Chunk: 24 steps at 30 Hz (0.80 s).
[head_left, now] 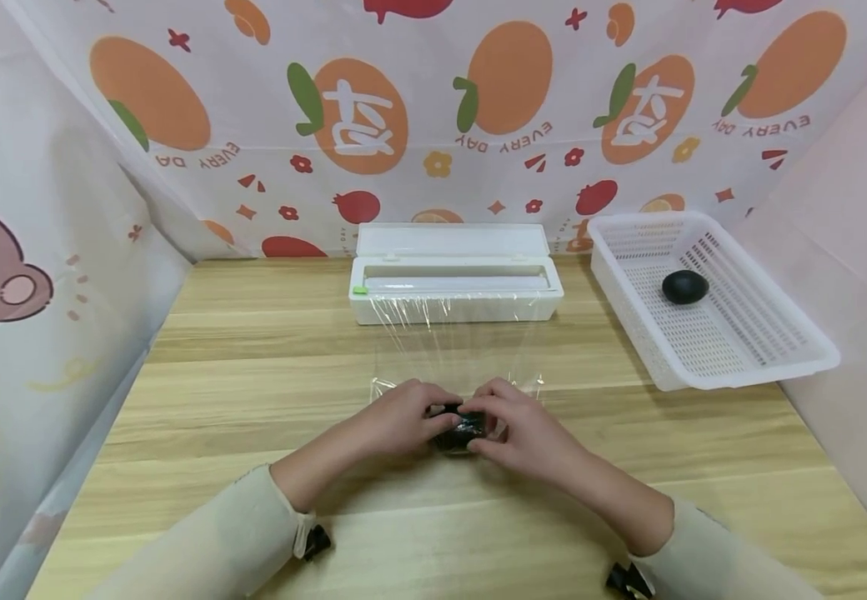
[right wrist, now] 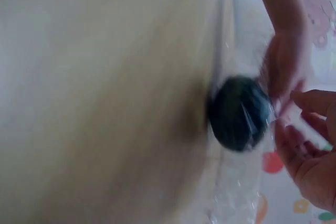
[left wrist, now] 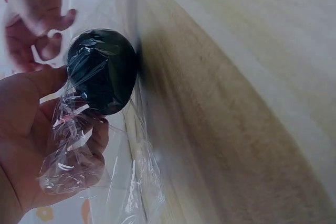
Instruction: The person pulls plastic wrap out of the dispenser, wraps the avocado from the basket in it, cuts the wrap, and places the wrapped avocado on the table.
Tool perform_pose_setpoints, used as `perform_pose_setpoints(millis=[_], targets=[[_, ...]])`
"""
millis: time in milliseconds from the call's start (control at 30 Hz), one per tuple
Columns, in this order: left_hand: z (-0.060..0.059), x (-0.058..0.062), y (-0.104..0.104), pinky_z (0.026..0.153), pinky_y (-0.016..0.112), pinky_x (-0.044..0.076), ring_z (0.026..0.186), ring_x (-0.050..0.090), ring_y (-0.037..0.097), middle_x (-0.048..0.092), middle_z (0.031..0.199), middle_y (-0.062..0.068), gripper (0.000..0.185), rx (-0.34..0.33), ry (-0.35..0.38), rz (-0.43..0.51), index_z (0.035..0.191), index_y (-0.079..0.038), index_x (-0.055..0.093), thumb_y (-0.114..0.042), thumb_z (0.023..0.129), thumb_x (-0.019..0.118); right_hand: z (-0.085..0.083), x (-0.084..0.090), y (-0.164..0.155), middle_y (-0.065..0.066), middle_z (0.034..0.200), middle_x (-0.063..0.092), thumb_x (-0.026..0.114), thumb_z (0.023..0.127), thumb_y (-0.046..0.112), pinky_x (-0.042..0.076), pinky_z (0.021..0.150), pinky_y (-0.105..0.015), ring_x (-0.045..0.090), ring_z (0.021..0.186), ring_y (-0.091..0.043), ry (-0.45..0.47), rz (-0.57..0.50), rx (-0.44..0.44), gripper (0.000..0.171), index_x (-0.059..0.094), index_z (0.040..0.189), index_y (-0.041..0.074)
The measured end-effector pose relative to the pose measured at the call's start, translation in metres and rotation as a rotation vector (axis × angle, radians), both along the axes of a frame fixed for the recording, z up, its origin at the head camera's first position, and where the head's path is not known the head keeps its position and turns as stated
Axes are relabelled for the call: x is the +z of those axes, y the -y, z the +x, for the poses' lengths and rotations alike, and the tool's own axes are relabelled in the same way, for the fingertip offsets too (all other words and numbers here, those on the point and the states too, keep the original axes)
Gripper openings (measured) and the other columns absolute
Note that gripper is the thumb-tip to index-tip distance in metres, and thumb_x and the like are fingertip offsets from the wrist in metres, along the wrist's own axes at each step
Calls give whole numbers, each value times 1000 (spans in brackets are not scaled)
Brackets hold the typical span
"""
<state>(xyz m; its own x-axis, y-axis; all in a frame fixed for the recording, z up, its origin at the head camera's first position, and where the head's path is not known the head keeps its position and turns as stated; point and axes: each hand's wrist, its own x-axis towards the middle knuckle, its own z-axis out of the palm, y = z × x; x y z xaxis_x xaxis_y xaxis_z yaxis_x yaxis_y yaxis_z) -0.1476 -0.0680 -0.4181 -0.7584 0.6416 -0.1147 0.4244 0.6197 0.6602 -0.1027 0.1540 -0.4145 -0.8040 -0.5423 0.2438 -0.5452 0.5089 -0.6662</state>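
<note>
Fruit-print sheeting walls in a pale wooden counter (head_left: 253, 350) where a person in cream sleeves works near the front edge. Both hands meet at the middle of the counter over a dark ball (head_left: 462, 429) lying on a sheet of film (head_left: 452, 350). The left hand (head_left: 403, 417) pinches bunched film against the ball's side, thumb and fingers curled round it, as the left wrist view shows. The right hand (head_left: 519, 429) has its fingers curled at the ball's other side; the right wrist view is blurred, but its fingertips appear to grip the film there.

The film runs unbroken from the hands back to the dispenser (head_left: 454, 287), which sits at the back edge with its lid up, so the sheet looks not yet cut. Film already lies over the ball's top and is gathered at one side; the wrap seems partly done, with the closing and the cutting left.

At the back right corner a white basket (head_left: 771, 350) holds a second dark ball (head_left: 684, 286); whether that one is wrapped cannot be told.
</note>
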Motion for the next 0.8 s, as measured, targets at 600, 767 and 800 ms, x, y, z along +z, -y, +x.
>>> perform_pose_setpoints(millis=[600,767,800], targets=[[24,30,10,73,30,53,88,61,14,71,103,-2,16,227,-61,266,106,-13,74,-21,94,67,-16,-5,14,5,108,61,79,82,19,49,72,-26,56,84,-9,90,225,-104,33,72,114,12],[35,16,5,71,24,51,86,58,10,67,98,-4,15,196,-5,232,105,-11,73,-14,91,70,-20,-1,14,7,105,61,78,82,15,48,67,-23,56,80,-11,148,204,-106,29,73,110,16],[34,13,4,72,26,50,86,58,10,67,99,-3,15,200,-13,213,105,-11,73,-13,90,71,-21,-1,14,7,106,61,78,82,14,48,67,-23,56,80,-12,158,200,-100,30,73,111,15]])
